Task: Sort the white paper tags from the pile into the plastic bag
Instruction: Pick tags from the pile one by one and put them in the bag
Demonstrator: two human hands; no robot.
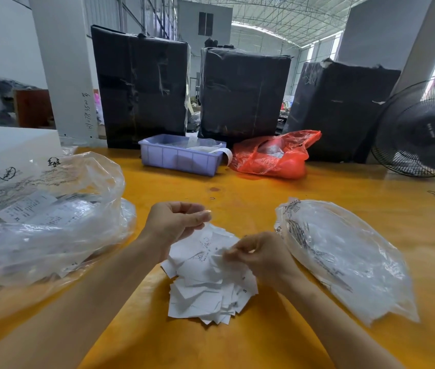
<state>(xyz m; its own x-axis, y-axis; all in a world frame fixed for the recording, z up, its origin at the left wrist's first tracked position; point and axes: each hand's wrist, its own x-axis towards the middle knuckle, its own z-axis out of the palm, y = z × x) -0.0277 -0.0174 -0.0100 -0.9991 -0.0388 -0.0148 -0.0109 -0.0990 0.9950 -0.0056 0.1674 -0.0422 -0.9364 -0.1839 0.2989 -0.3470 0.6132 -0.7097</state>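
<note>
The right hand (259, 255) is pinching a tag off the pile (211, 278) near the table's (237, 187) front edge, the left hand (176, 222) is curling, seemingly pinching one too, between two bags (344, 257); thin, limp, light slips, probably best nipped by a corner.

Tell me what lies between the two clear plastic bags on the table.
In the head view, the pile of white paper tags and both hands, left and right, lie between them.

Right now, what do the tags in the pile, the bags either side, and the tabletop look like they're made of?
Tags: thin matte white paper, creased, with printing. Left bag and right bag: thin clear plastic film, glossy and wrinkled, with black print. Tabletop: seemingly wood with a smooth yellow-orange coating, faintly shiny.
</note>
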